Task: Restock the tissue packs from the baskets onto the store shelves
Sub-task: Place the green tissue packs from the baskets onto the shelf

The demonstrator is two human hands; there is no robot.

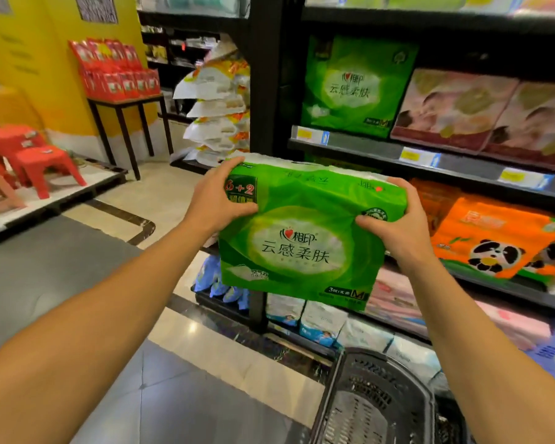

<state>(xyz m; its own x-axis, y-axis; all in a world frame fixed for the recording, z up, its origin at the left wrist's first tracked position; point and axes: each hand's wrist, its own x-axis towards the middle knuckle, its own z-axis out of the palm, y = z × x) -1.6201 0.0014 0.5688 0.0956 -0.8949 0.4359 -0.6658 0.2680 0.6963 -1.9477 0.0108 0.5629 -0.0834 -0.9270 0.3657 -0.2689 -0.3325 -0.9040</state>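
Holding the green pack (302, 238) up in front of the shelves (430, 155), I had my left hand (220, 200) on its upper left corner and my right hand (394, 224) on its right edge. Both grips were closed on it: thumbs pressed into the printed front, the fingers wrapped over the top and sides, where I could not see them fully. I took it from two sides, I think, because the wrapper was soft and the bundle bulky; one hand alone would have let it sag or swing.

The pack hung in mid-air, touching no shelf, its label facing me and upright. That suited the job, since the matching pack (356, 88) stood face-out on the upper shelf, at the left end beside the pink packs (481, 113). I judged that to be where mine belonged, so the lift was roughly halfway between basket and shelf.

The basket (378, 398) sat low at my right, below the pack, near the bottom shelf. Orange panda packs (494, 241) filled the shelf level with my hands, so setting it down there would have mixed the brands. The remaining move called for raising the pack and sliding it in flat without crushing its corners.
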